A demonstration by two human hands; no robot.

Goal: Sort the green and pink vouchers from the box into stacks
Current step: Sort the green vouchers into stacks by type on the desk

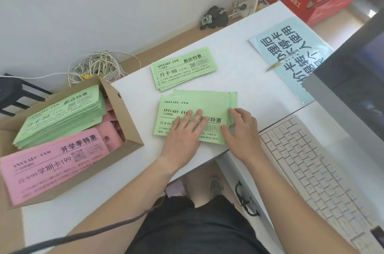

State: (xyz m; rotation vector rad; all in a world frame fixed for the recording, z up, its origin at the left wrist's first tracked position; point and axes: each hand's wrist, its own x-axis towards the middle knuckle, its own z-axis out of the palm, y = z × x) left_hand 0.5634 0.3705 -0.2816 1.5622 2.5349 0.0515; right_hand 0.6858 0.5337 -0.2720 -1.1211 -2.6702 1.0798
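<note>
A cardboard box (131, 127) at the left holds a thick pile of green vouchers (60, 116) and pink vouchers (52, 162) in front of them. On the white table lie two green stacks: a far one (184, 69) and a near, slightly fanned one (199, 104). My left hand (182, 135) lies flat on the near stack, fingers spread. My right hand (241, 129) rests at that stack's right edge, fingertips touching the sheets. Neither hand grips a sheet.
A white keyboard (315, 172) lies at the right, with a monitor (353, 96) behind it. A pale blue printed sign (291, 56) and a pen (274, 66) lie at the back right. Tangled white cable (95, 66) sits behind the box. The table's front edge runs under my wrists.
</note>
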